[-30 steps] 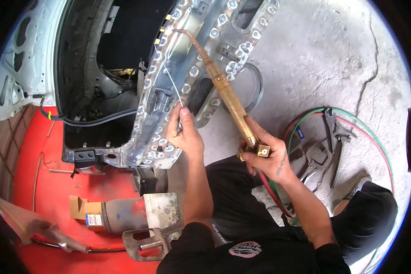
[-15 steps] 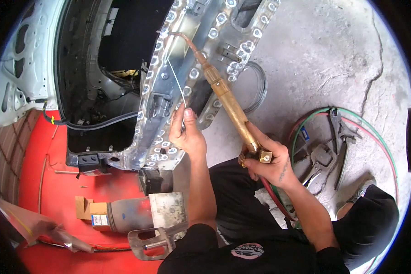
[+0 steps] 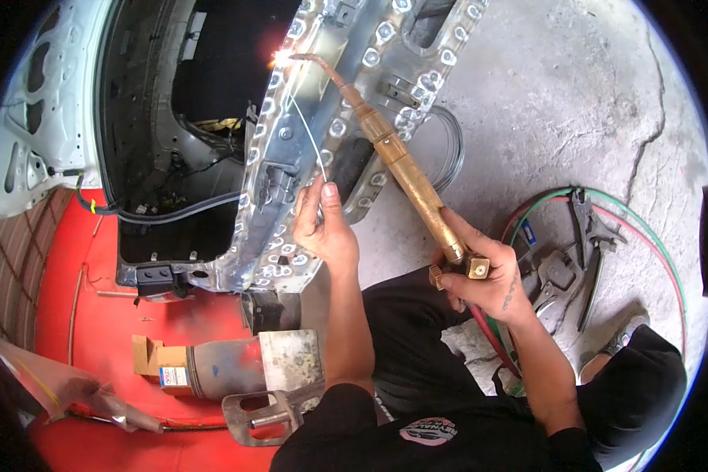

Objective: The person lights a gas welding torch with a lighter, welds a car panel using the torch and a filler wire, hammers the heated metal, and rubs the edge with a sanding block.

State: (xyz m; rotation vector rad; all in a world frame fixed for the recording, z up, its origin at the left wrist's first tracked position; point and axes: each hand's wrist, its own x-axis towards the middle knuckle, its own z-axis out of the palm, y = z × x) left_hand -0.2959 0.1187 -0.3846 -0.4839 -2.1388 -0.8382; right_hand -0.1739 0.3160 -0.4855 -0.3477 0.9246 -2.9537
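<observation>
My right hand (image 3: 486, 275) is wrapped round the valve end of a brass welding torch (image 3: 414, 186). The torch slants up and left, and its thin bent tip meets a bright orange-white glow (image 3: 282, 58) at the edge of a bare-metal car body panel (image 3: 283, 130). Between thumb and fingers, my left hand (image 3: 328, 224) pinches a thin welding rod (image 3: 306, 135). That rod points up and left along the panel, below the torch tip. Ringed weld spots run along the panel's flanges. The glare hides the metal right at the tip.
On the concrete floor at right lie locking pliers (image 3: 558, 275), red and green hoses (image 3: 641, 212) and a wire coil (image 3: 451, 153). Red flooring (image 3: 126, 315) at left carries a grey cylinder (image 3: 226, 370), a small cardboard box (image 3: 175, 370) and a metal clamp (image 3: 263, 417).
A bright glow with sparks has appeared at the torch tip. My right hand and the torch's rear end have shifted slightly right. My left hand has barely moved with the rod.
</observation>
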